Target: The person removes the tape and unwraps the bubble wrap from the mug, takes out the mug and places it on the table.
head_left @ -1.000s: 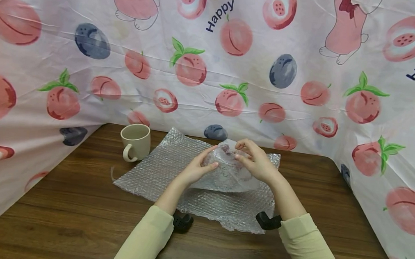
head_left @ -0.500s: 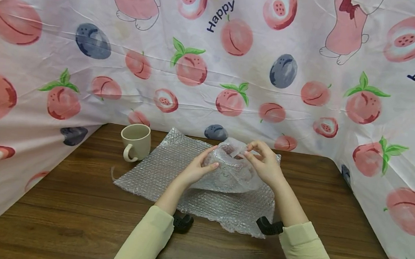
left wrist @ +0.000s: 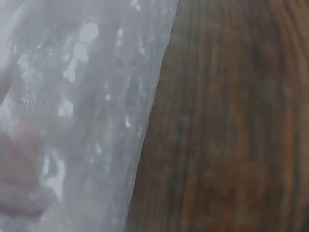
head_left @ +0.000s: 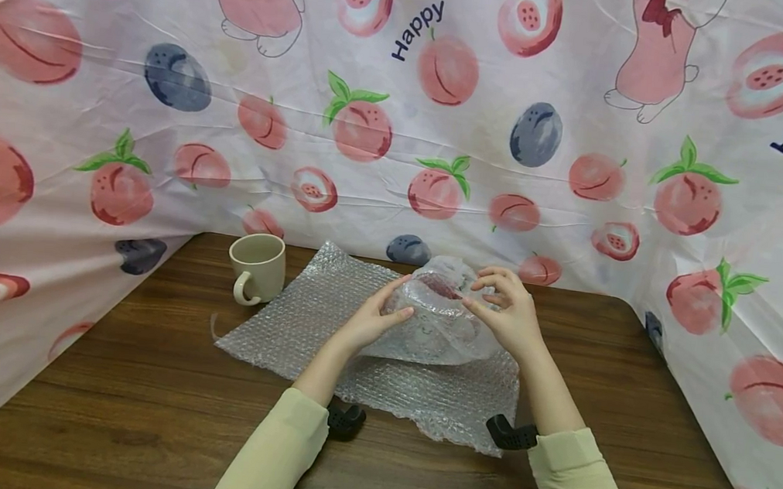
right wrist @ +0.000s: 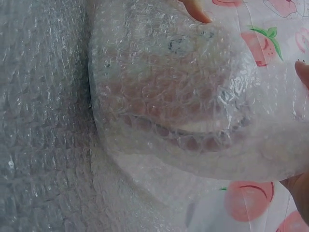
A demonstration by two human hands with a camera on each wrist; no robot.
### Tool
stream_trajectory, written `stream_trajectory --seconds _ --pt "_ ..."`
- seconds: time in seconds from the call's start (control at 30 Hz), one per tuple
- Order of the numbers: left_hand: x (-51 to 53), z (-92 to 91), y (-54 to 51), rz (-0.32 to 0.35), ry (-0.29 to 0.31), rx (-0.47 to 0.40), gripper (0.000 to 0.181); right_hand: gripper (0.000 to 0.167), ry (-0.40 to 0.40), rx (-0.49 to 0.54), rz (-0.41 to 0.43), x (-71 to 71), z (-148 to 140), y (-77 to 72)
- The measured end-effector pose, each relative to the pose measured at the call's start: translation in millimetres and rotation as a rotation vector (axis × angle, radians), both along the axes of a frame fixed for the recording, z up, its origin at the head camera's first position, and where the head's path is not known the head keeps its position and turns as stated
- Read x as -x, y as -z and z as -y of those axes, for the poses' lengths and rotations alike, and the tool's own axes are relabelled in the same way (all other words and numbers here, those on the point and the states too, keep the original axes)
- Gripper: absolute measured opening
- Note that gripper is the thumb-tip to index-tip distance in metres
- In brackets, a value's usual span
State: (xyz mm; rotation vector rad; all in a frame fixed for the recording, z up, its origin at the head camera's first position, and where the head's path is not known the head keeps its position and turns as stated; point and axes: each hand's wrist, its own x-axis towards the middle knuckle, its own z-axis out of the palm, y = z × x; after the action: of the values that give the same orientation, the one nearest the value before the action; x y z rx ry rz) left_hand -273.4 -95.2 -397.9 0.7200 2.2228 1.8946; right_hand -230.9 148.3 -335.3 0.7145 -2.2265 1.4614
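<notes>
In the head view, a bundle of bubble wrap (head_left: 429, 329) stands on a flat sheet of the same wrap. My left hand (head_left: 371, 320) grips its left side, thumb on the near face. At the upper right, my right hand (head_left: 511, 317) pinches the wrap's upper edge between thumb and fingers. The top gapes, with something reddish inside. Through the clear wrap (right wrist: 169, 162) in the right wrist view, a pinkish thing with a dark curved line shows; its kind is unclear. The left wrist view holds blurred wrap (left wrist: 106, 121) and part of the left hand (left wrist: 19, 174).
Below the bundle, the bubble wrap sheet (head_left: 293, 325) covers the table's middle. A cream mug (head_left: 260, 264) stands upright at its left, handle towards the front. The brown wooden table (head_left: 139, 409) ends at a fruit-print cloth (head_left: 338, 216) behind and at both sides.
My right hand has shifted rightward, drawing the upper edge of the wrap along, and the gap at the bundle's top looks wider. My left hand keeps its place.
</notes>
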Motion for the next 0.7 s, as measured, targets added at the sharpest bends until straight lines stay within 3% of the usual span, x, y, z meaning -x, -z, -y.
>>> stream_trajectory --seconds 0.1,0.23,0.37,0.7 --pt "2.3 -0.8 0.6 0.002 0.003 -0.007 0.066 0.022 0.006 0.000 -0.002 10.5 -6.6 10.1" --pt "13.1 -2.0 12.7 -0.001 -0.010 -0.017 0.067 0.027 -0.002 -0.023 -0.014 22.0 -14.9 21.8" --pt "22.5 -4.3 24.4 -0.018 -0.041 -0.021 0.067 0.027 0.001 -0.021 -0.045 24.1 -20.3 25.7" --pt "24.1 -8.2 27.4 -0.052 -0.088 -0.009 0.064 0.025 0.071 -0.014 -0.095 19.1 -26.8 23.4"
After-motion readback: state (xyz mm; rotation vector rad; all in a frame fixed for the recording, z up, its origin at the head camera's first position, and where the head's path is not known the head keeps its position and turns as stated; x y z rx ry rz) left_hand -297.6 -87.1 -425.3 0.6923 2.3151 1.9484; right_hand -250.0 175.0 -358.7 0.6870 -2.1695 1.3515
